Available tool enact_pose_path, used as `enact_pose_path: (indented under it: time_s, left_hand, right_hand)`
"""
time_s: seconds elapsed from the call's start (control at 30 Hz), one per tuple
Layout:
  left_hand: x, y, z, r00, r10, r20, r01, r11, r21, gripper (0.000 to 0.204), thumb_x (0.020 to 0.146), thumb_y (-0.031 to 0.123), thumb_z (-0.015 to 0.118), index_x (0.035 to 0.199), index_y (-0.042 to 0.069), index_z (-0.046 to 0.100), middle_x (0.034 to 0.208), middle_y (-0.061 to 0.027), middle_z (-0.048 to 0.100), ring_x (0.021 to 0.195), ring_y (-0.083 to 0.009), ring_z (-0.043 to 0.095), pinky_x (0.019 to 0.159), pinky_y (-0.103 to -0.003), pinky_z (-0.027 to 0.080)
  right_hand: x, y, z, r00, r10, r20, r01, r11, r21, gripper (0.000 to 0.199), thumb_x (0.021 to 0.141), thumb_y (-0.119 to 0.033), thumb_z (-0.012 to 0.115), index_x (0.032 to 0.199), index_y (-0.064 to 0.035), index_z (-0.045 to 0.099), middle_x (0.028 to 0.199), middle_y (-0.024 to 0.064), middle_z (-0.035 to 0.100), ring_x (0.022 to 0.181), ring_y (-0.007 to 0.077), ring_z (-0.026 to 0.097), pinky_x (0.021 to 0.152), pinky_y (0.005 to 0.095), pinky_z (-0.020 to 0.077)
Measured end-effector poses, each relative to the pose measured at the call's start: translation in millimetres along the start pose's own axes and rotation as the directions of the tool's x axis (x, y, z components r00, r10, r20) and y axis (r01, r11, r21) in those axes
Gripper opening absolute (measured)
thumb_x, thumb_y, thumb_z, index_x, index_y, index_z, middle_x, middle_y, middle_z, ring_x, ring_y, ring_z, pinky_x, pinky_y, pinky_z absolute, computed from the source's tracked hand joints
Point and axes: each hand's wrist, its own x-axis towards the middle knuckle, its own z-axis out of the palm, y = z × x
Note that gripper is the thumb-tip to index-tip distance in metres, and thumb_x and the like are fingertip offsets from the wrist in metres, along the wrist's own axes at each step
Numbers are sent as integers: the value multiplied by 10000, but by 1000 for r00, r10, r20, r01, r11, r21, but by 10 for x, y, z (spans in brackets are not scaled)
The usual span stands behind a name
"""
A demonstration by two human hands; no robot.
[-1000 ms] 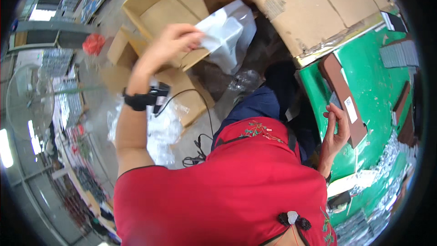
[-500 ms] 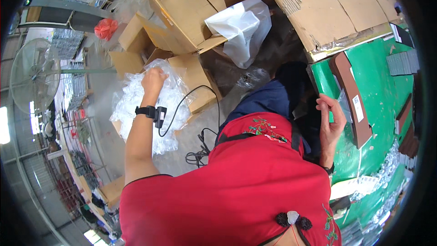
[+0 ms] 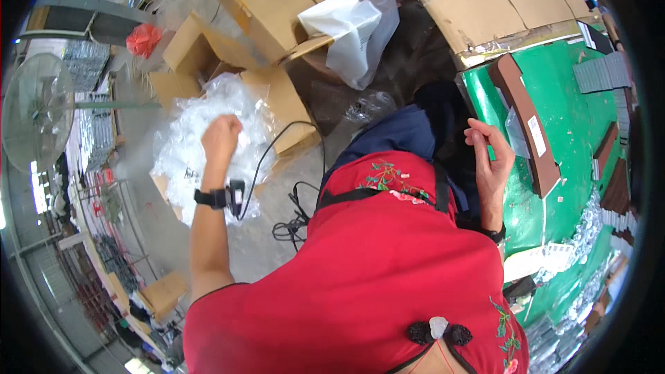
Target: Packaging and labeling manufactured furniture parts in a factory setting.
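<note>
My left hand (image 3: 221, 140) is over a heap of clear plastic bags (image 3: 239, 100) in an opened cardboard box on the left. Its fingers are curled closed; against the shiny film I cannot make out what is in them. A black strap with a small device (image 3: 235, 198) and a cable sits on that wrist. My right hand (image 3: 492, 159) hovers beside the green table's edge, thumb and fingers apart, holding nothing. Nearest to it, a long brown panel (image 3: 528, 125) with a white label lies on the table, a piece of clear film (image 3: 515, 133) by its edge.
A large open carton (image 3: 270, 7) with a white plastic bag (image 3: 360, 31) over its edge stands ahead. Cardboard covers a stack (image 3: 485, 0) at upper right. Grey strips (image 3: 601, 73) lie on the green table (image 3: 568, 118). Black cable (image 3: 294, 215) trails on the floor. A fan (image 3: 38, 114) stands left.
My left hand has drawn back toward me over the plastic heap, its fingers still closed. My right hand stays by the table, in nearly the same pose. The whole view has shifted slightly.
</note>
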Motion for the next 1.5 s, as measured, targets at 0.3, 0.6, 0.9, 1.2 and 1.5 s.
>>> enact_pose_path:
  time_s: [0.3, 0.6, 0.9, 1.2, 1.5]
  left_hand:
    - [-33, 186, -1537, 889, 69, -452, -273, 874, -403, 85, 932, 80, 677, 975, 7, 685, 1048, -38, 695, 919, -120, 625, 813, -270, 479]
    - [-80, 1376, -1642, 644, 556, -526, -761, 538, -363, 84, 905, -37, 626, 968, -1, 668, 1124, -126, 713, 1089, -257, 673, 944, -335, 502]
    - [288, 1423, -1303, 640, 558, -528, -768, 484, -420, 1099, 714, 506, 860, 1583, 63, 354, 1601, -166, 411, 1488, -351, 371, 1206, -446, 309]
    - [176, 783, -27, 841, 466, 275, -363, 863, -351, 903, 751, 470, 836, 1509, 143, 470, 1442, -189, 566, 1336, -356, 537, 1090, -462, 436]
    - [945, 976, -1922, 652, 528, -544, -679, 726, -109, 278, 963, 170, 657, 1176, -5, 697, 1051, -183, 743, 948, -328, 709, 850, -416, 532]
  right_hand:
    - [-24, 5, 34, 999, -33, 5, 33, 999, -11, 189, 960, 21, 625, 1123, 6, 719, 887, 82, 712, 810, 135, 682, 740, 257, 527]
    - [707, -391, 835, 863, -295, 409, 186, 940, 284, 982, 817, -271, 856, 1609, -131, 294, 1542, 123, 457, 1302, 280, 560, 1020, 402, 503]
    - [1180, -439, 1455, 973, 6, 229, -168, 699, 695, 151, 974, -146, 672, 1064, -40, 730, 967, -31, 706, 837, 44, 615, 728, 254, 504]
    - [1503, -138, 753, 966, 228, -118, -54, 628, 777, 364, 984, -111, 650, 1324, 0, 582, 1267, 103, 667, 1123, 206, 653, 936, 345, 534]
    - [1550, 49, 84, 917, 187, -351, 90, 762, 641, 325, 991, -67, 601, 1303, 22, 600, 1241, 90, 669, 1063, 178, 667, 882, 316, 546]
